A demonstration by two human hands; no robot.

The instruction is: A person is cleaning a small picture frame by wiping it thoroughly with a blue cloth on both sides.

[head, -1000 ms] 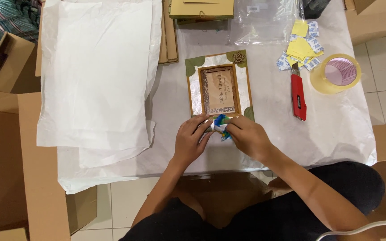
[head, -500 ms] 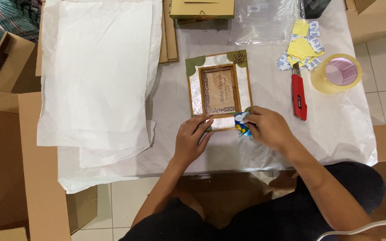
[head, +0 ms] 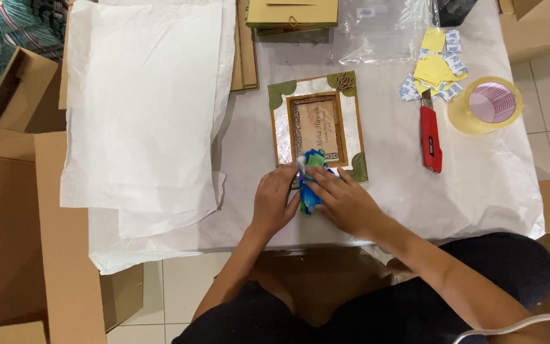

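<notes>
Together, a blue-green object [head: 310, 181] is pinched by the left hand [head: 274, 205] and right hand [head: 346, 205]. It is held at the near edge of the picture frame [head: 316, 127], left of the red utility knife [head: 430, 132].

A paper-covered table [head: 498, 191] bears white sheets [head: 141, 108], picture frame [head: 316, 127], red cutter [head: 430, 135], tape roll [head: 485, 105].

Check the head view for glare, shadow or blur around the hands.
Head view: even, soft light, only faint shadows under the left hand and right hand; mild sheen on the clear plastic bag; the blue-green cloth looks slightly smeared; the picture frame and red box cutter are sharp.
</notes>
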